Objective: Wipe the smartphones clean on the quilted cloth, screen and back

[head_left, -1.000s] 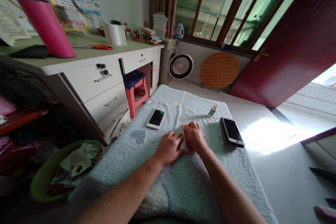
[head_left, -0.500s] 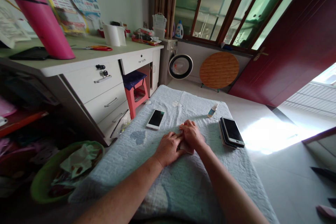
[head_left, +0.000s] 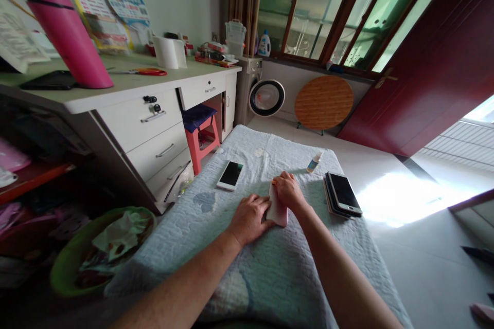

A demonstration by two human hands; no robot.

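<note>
A flat pale pink phone [head_left: 277, 211] lies on the quilted cloth, its far end covered by my right hand. My left hand [head_left: 250, 218] grips its left side, thumb at the near edge and fingers along the side. Curled over the far part is my right hand [head_left: 288, 189], fingers pressed together; a small orange bit shows at the fingertips, too small to name. A white phone [head_left: 230, 175] with a dark screen rests to the left. On the right are a small spray bottle [head_left: 314, 162] and a stack of phones [head_left: 342, 194].
The quilt-covered surface [head_left: 216, 247] carries all these things. Left of it stand a green basin [head_left: 62, 272] with crumpled items, a white desk [head_left: 139, 128] and a red stool [head_left: 196, 146]. Beyond are a washing machine with its door open [head_left: 267, 97] and a round wooden tabletop [head_left: 324, 103].
My right hand has slid away toward the far end of the pink phone, uncovering more of it. My left hand stays about where it was.
</note>
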